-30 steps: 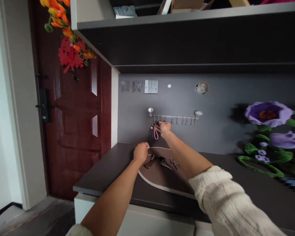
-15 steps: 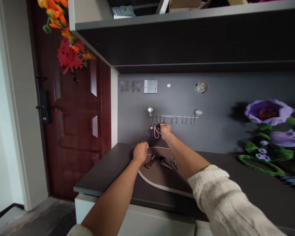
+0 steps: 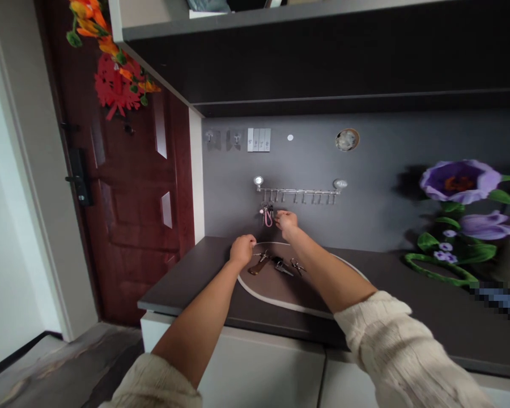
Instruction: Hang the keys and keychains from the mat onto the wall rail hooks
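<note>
On the dark desk (image 3: 187,277) lies a brown mat (image 3: 280,290) carrying three sets of keys (image 3: 283,268). Pink-strapped keys (image 3: 268,219) hang at the left of a hook rail (image 3: 310,192) on the far grey wall (image 3: 386,153); just right of them, the right hand (image 3: 288,222) has its grip released. The left hand (image 3: 241,249) curls at the mat's far-left edge; whether its grip holds anything, I cannot tell. A red-brown door (image 3: 131,226) stands left, purple flowers (image 3: 461,181) right.

Showing pink on key strap (image 3: 269,224), brn on mat (image 3: 276,289) @ 5 o'clk, purple on flower (image 3: 463,194) @ 3, dk red on door (image 3: 140,198) @ 9, marbled gry on floor (image 3: 63,371) @ 8.
</note>
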{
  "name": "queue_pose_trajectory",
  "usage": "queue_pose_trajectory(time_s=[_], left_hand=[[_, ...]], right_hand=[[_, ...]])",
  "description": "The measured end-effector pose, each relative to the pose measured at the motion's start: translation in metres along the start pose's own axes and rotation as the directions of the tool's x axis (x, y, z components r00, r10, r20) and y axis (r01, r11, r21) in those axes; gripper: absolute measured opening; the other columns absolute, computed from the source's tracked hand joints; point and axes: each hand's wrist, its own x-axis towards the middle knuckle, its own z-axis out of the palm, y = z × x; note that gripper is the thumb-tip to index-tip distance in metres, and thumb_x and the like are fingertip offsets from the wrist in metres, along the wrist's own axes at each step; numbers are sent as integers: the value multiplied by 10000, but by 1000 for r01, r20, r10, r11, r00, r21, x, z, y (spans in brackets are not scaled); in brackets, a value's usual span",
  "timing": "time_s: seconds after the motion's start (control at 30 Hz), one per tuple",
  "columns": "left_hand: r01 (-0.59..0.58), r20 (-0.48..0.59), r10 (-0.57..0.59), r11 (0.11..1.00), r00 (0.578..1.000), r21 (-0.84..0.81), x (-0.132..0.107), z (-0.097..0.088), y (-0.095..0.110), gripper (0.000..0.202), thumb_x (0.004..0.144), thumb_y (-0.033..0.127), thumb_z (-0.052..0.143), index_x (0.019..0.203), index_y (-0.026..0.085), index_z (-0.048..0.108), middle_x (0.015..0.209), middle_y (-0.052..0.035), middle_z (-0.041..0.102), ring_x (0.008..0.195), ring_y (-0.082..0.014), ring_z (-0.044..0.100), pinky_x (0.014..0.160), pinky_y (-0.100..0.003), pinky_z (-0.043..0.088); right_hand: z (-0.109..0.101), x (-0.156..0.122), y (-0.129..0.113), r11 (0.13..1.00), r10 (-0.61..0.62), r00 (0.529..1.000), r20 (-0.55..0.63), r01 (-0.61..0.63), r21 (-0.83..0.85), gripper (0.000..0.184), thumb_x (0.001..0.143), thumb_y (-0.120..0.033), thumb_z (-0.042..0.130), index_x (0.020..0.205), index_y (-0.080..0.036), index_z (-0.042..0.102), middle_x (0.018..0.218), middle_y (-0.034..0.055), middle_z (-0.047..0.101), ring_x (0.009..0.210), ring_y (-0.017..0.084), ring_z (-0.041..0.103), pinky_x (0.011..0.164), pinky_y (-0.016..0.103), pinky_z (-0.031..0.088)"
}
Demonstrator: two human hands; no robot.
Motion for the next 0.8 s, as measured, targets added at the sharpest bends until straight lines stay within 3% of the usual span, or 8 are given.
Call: queue_pose_trajectory(time_s=[0.07,0.13,0.33,0.53,0.67,0.8], left_hand=[[-15,12,15,999,1000,-34,1,1,-2,168,753,179,479,789,189,642,801,-53,638,760,-146,543,716,-235,359],[-33,30,34,998,999,-55,1,2,-4,153,739,184,503,784,188,649,777,-51,639,738,-148,542,714,-241,365],[-120,103,127,990,987,-69,1,6,-9,145,689,160,559,784,193,663,806,-50,642,755,-154,541,751,-253,373],[-206,133,210,978,969,-42,1,12,-12,168,667,154,585,794,213,676,828,-58,638,832,-181,528,822,-278,359],[-239,145,236,971,961,5,2,15,-12,187,668,151,587,816,219,680,816,-61,634,828,-184,526,821,-282,364],[-263,210,233,956,949,130,2,13,-11,215,719,182,541,890,224,664,888,-62,625,871,-184,517,823,-282,365]], right_hand=[[-5,-15,-4,991,133,990,-35,-132,33,62,649,-143,450,652,-182,498,546,-24,529,463,77,466,461,198,379],[-11,-30,-6,986,166,986,-8,-166,36,71,637,-131,466,652,-178,517,551,-20,535,460,77,453,466,201,367],[-29,-66,0,987,108,992,70,-98,-124,72,612,-143,505,656,-154,560,605,-7,556,532,85,471,549,214,377],[-44,-82,21,931,1,990,142,51,-361,69,635,-158,520,673,-157,578,679,10,590,608,103,496,645,235,371],[-46,-83,30,851,15,976,215,101,-515,84,663,-145,520,695,-159,597,701,30,613,612,115,514,616,230,356],[-43,-81,30,686,67,955,290,167,-708,134,714,-203,514,745,-152,633,756,68,641,672,142,550,603,229,346]])
